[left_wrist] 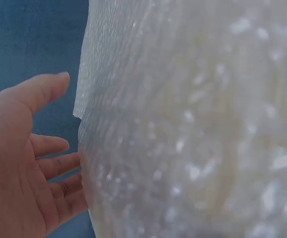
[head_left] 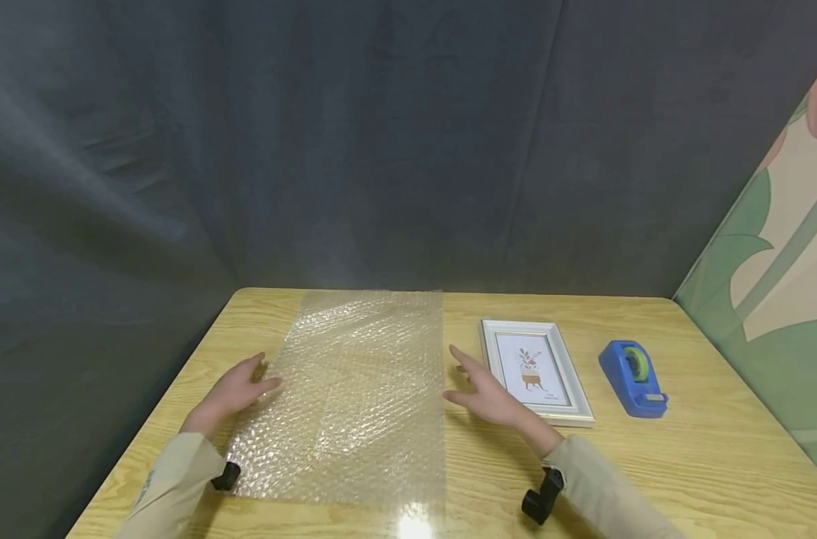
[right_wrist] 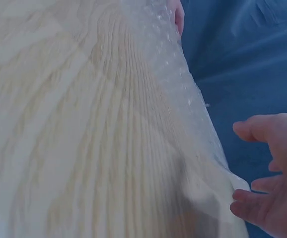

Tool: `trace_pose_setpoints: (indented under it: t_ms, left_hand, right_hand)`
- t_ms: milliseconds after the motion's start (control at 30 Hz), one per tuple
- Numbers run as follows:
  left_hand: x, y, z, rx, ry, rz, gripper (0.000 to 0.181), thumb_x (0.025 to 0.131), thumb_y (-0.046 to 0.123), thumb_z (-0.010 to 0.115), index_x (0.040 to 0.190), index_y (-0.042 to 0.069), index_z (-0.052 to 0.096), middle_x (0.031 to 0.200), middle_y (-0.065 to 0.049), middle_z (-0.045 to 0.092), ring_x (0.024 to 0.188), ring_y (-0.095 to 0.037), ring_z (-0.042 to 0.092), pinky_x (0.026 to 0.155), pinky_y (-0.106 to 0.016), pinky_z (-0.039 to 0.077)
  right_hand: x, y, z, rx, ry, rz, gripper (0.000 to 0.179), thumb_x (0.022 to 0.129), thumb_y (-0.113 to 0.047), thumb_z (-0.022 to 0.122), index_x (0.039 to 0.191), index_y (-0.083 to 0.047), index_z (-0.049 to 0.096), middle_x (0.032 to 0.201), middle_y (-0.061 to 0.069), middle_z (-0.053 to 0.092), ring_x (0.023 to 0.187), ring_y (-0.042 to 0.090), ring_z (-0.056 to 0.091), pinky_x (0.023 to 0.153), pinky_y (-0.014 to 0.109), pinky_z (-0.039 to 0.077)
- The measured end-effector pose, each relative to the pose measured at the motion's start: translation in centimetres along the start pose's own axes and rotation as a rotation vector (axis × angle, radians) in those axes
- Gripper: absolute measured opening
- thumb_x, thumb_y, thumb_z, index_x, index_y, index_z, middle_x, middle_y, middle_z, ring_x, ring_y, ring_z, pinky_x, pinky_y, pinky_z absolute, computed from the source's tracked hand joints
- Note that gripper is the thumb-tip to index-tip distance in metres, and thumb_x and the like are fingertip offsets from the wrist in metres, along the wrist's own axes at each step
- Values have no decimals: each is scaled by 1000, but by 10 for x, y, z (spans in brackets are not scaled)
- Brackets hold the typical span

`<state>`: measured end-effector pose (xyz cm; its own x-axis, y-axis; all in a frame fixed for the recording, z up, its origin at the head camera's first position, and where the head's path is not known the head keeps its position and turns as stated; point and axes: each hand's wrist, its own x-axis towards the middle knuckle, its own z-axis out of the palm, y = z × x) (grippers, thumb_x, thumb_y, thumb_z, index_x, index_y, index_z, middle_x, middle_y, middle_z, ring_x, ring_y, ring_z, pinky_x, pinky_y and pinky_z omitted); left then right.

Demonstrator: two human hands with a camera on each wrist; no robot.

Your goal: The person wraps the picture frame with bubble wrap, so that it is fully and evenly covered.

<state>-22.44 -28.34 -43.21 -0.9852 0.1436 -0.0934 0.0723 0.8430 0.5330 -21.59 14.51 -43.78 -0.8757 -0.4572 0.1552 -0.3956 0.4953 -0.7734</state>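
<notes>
The bubble wrap (head_left: pixel 361 397) seemed light and floppy, best held by its nine and three o'clock edges, near the left hand (head_left: pixel 236 391) and right hand (head_left: pixel 487 397), thumbs and fingers apart.

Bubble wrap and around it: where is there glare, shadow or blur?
Head view: many glints across the bubble wrap, white glare at the bottom edge; left wrist view: bubble wrap soft and blurred, its highlights smeared; right wrist view: a soft dark shadow near the right hand.
</notes>
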Motion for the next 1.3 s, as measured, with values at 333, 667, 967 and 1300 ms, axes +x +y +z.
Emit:
trace_pose_setpoints:
  t_ms: [333, 667, 967, 1300]
  left_hand:
    - [1, -6, 2, -2, 29, 3, 64, 90, 26, 55, 131, -16, 31, 123, -34, 46, 109, -46, 47, 86, -52, 44]
    - [5, -6, 7, -32, 103, 30, 43, 82, 5, 58, 119, -15, 48, 86, -13, 58, 76, -22, 53, 59, -30, 45]
    - [11, -1, 5, -64, 140, 85, 41, 85, 1, 57, 124, -7, 47, 85, -9, 54, 71, -18, 53, 54, -27, 44]
    - [23, 10, 6, -15, 145, 116, 39, 88, 4, 56, 126, 0, 48, 86, -7, 56, 68, -14, 50, 54, -26, 42]
  right_hand:
    - [16, 8, 26, 155, 169, 105, 69, 76, 3, 65, 134, 12, 29, 130, 32, 40, 100, 38, 56, 85, 43, 49]
    - [25, 8, 39, 291, 242, 211, 62, 75, 14, 57, 132, 12, 32, 117, 30, 50, 85, 31, 61, 56, 22, 50]
    - [16, 2, 38, 357, 256, 180, 73, 73, 16, 58, 136, 13, 23, 115, 28, 51, 78, 26, 59, 54, 18, 48]
    - [-9, -10, 43, 393, 255, 208, 89, 69, 19, 59, 138, 15, 2, 107, 28, 48, 71, 21, 58, 54, 19, 49]
